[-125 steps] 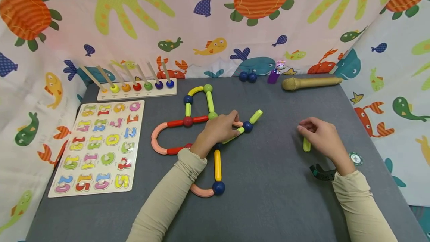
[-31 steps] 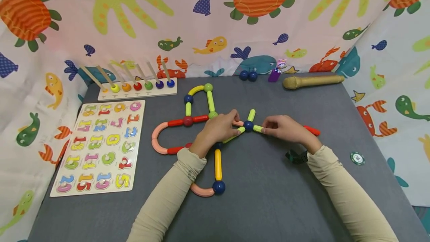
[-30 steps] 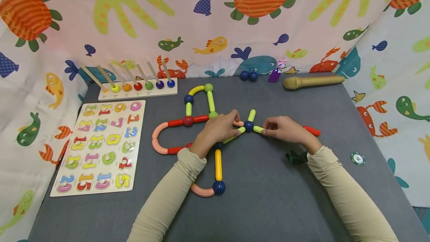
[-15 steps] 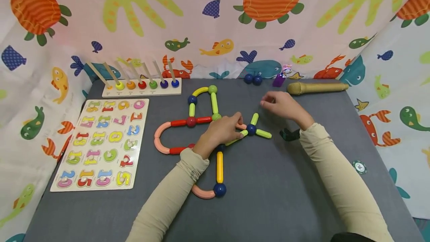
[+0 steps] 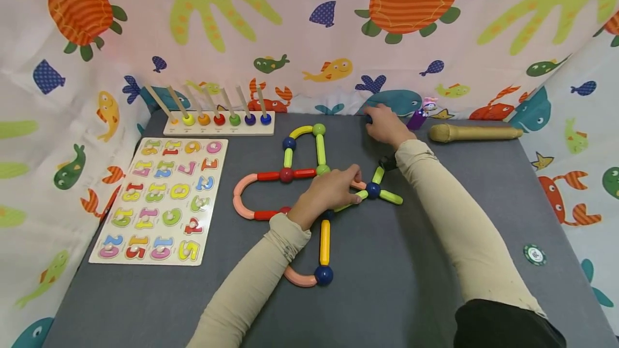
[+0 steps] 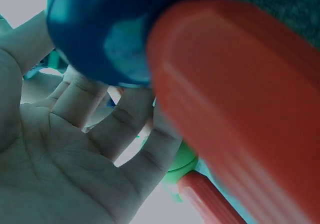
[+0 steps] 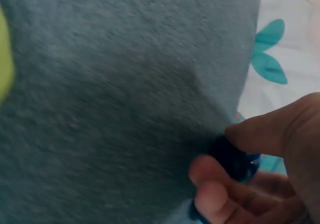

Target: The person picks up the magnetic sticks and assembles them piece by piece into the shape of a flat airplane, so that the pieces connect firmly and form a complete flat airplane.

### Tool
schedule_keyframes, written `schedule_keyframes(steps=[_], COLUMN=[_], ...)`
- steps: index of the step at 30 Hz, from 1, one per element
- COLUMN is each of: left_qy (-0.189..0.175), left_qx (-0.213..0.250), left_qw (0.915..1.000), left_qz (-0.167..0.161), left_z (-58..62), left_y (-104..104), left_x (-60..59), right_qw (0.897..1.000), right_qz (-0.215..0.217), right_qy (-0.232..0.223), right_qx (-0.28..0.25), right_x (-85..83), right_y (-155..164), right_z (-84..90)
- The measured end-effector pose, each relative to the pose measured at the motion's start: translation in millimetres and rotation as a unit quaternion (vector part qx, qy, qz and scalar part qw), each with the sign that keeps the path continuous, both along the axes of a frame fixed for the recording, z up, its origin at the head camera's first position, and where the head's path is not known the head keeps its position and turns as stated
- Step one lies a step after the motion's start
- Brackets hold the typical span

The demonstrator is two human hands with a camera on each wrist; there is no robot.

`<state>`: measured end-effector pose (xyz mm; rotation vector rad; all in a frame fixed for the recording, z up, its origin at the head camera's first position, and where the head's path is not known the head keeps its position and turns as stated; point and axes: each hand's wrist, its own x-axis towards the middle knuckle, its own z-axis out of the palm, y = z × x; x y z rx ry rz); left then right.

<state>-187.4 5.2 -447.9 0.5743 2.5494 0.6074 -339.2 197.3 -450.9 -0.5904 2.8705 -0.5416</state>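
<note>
The left hand [image 5: 331,191] stays pressed on the rod-and-ball figure [image 5: 309,176] at centre bench, fingers loosely curved over its joint. The right hand [image 5: 384,125] has left the newly attached lime rod [image 5: 390,196] and reached to twelve o'clock, fingers pinching a dark blue ball [image 7: 232,161] at the bench's far edge. The purple figurine [image 5: 417,117] and wooden microphone [image 5: 474,133] lie just beside it at three o'clock.

Both arms out, hands apart.
Left hand [image 5: 333,189] lies palm down at mid-table, fingers relaxed and spread, forearm angled in from below. Right arm stretches long to the far edge, right hand [image 5: 385,125] curled, fingertips [image 7: 212,176] in a pinching grip.
</note>
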Motion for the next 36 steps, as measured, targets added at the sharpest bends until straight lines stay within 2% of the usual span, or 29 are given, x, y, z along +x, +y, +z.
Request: schedule_keyframes(steps=[5, 9, 12, 15, 19, 21, 24, 29, 36], left_qy=[0.009, 0.065, 0.090, 0.068, 0.014, -0.007, -0.027, -0.029, -0.001], left_qx=[0.000, 0.020, 0.049, 0.053, 0.013, 0.000, 0.004, 0.025, 0.011], left_qw=[0.9998, 0.9974, 0.9946, 0.9962, 0.9994, 0.9989, 0.9964, 0.9944, 0.9957], left_qz=[-0.015, -0.026, -0.013, 0.009, 0.030, 0.047, 0.081, 0.099, 0.092], left_z=[3.3, 6.9, 6.2, 2.4, -2.6, -4.5, -6.1, -6.7, -4.2], left_y=[4, 8, 16, 27, 41, 46, 51, 58, 69], left_x=[0.6, -5.6, -15.0, -24.3, -32.6, -35.2, -37.6, -36.8, -33.8], right_qw=[1.000, 0.998, 0.995, 0.992, 0.986, 0.981, 0.973, 0.965, 0.966], right_qz=[0.013, 0.000, -0.016, -0.034, -0.053, -0.055, -0.057, -0.067, -0.079], right_qy=[-0.005, -0.030, -0.056, -0.079, -0.114, -0.136, -0.165, -0.188, -0.177], right_qx=[-0.023, -0.062, -0.081, -0.091, -0.112, -0.127, -0.149, -0.171, -0.169], right_x=[10.3, 24.1, 34.0, 42.1, 51.1, 55.7, 61.7, 68.3, 73.7], right_y=[10, 21, 32, 44, 55, 57, 60, 66, 74], right_z=[-8.6, -5.1, -1.1, 0.2, -1.5, -2.3, -4.0, -7.2, -7.1])
